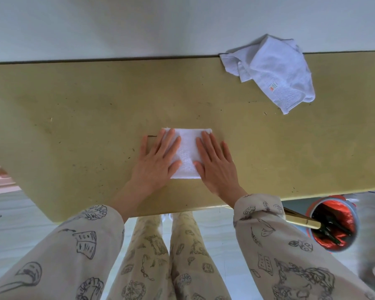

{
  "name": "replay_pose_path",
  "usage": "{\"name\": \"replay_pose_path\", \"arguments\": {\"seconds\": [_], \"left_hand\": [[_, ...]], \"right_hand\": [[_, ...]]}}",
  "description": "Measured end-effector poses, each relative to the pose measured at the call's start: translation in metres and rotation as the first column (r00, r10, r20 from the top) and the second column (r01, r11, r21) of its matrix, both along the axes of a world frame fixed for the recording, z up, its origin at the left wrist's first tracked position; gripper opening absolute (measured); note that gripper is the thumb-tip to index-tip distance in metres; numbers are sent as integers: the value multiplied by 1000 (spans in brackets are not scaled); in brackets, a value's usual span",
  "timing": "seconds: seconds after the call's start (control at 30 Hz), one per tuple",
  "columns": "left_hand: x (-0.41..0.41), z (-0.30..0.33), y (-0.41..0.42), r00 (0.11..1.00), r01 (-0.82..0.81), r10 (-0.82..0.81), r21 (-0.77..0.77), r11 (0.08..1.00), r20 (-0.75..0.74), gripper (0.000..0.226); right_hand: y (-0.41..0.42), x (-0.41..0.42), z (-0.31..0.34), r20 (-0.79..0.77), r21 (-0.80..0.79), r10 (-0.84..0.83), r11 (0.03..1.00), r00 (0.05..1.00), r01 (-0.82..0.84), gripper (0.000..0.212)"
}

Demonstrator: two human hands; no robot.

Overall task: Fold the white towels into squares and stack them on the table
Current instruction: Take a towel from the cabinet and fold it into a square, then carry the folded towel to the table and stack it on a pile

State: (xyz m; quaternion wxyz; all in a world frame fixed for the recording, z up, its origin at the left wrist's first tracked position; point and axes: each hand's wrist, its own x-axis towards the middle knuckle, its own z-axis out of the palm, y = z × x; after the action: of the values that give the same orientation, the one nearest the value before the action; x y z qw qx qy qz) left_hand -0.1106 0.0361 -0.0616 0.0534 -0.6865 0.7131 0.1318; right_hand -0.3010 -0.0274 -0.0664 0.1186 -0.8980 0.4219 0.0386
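Both hands press flat on the folded towel (pixel 187 152) – left hand (pixel 158 160) and right hand (pixel 217 167), fingers straight, grasping nothing. Beyond it to the right lies a crumpled towel (pixel 275 72) on the tabletop (pixel 74 105).

Both hands (pixel 158 161) (pixel 214 165) press flat on folded towel (pixel 187 155).

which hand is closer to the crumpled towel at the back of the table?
Right. The right hand presses flat on the folded towel, on the side toward the crumpled towel; the left hand presses its far side.
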Motion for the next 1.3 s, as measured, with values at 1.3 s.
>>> {"name": "replay_pose_path", "arguments": {"seconds": [1.3], "left_hand": [[-15, 93, 123, -605, -296, 627, 870, 396, -491, 30]], "right_hand": [[67, 41, 67, -155, 884, -559, 290, 815, 367, 24]]}}
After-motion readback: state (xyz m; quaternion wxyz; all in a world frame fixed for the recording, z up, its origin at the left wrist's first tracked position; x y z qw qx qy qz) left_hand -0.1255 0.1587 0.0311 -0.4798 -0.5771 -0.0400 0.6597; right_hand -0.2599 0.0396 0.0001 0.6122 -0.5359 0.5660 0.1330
